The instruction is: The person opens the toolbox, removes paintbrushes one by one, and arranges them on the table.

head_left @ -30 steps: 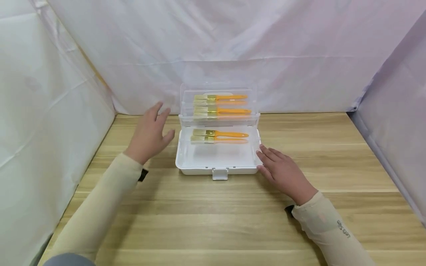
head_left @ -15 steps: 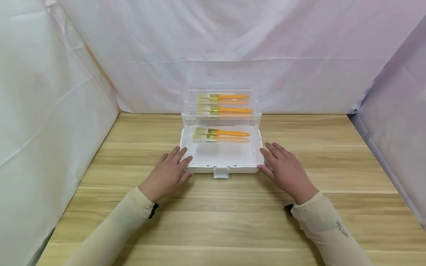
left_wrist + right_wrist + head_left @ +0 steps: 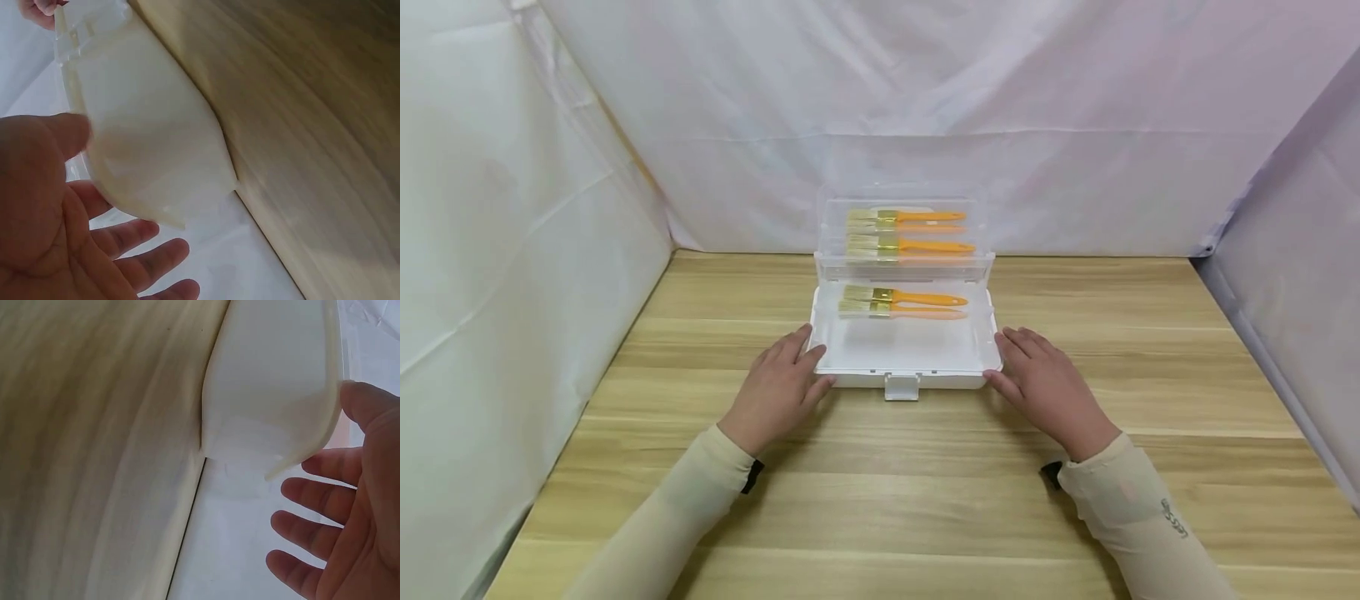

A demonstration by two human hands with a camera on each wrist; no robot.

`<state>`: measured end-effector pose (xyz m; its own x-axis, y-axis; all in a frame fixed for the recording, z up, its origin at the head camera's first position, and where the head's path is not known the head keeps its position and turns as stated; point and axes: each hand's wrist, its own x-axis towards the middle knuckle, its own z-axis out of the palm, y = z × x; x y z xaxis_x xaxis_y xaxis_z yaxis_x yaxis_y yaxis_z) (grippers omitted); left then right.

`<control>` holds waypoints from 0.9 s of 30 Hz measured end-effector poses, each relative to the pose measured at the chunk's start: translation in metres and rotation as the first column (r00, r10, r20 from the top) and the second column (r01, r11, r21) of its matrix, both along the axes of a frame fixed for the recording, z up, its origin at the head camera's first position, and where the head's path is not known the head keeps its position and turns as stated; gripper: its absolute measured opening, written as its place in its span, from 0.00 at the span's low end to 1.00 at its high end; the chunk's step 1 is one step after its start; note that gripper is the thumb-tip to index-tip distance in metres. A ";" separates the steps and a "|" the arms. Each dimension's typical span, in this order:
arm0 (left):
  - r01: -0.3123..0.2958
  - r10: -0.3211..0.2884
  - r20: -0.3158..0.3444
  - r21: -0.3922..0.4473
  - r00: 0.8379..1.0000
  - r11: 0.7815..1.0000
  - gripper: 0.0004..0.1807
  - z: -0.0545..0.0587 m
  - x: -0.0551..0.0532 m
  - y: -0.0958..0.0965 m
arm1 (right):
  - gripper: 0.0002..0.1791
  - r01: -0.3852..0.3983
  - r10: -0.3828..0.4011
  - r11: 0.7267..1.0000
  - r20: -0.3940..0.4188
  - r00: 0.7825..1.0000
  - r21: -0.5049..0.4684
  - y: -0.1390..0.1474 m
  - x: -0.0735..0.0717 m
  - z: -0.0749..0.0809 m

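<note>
In the head view a white plastic box [image 3: 917,346] stands on the table with its clear lid [image 3: 981,229] raised at the back. A paintbrush [image 3: 931,299] with an orange handle lies across the box's rear part; a paler brush shape shows just below it. More brush shapes [image 3: 934,247] appear in the lid; I cannot tell which are reflections. My left hand [image 3: 775,392] touches the front left corner, thumb at the front rim, fingers along the side. At the front right corner my right hand [image 3: 1051,392] does likewise. Both hands' fingers look extended and spread in the wrist views.
A front latch [image 3: 902,387] hangs down from the box. The wooden table [image 3: 895,517] extends around it, with white cloth [image 3: 1097,183] behind and at both sides.
My left hand has come from beside the lid, at the far left, down to the box's front left corner. The right hand has stayed at its corner. The view has shifted slightly.
</note>
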<state>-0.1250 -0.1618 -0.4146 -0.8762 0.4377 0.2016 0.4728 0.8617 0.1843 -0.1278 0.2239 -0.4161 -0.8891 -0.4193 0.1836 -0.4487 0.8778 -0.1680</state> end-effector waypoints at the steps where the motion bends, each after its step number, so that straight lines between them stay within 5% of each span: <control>1: 0.000 0.000 0.003 -0.001 1.000 1.000 0.30 0.000 0.000 0.000 | 0.37 0.000 0.000 1.000 -0.010 1.000 -0.005 0.000 0.000 0.000; 12: -0.025 0.025 0.006 -0.061 1.000 0.998 0.31 -0.001 0.005 0.003 | 0.33 0.014 -0.016 1.000 -0.055 0.998 -0.024 0.003 0.004 -0.004; 20: -0.048 0.055 0.051 -0.133 0.997 0.990 0.45 -0.002 0.010 0.007 | 0.33 0.026 -0.027 0.999 -0.038 0.999 -0.020 0.002 0.007 -0.002; 27: -0.049 0.056 0.066 -0.102 0.996 0.994 0.48 -0.004 0.011 0.009 | 0.35 0.037 -0.037 0.999 -0.004 0.999 0.006 -0.001 0.006 0.001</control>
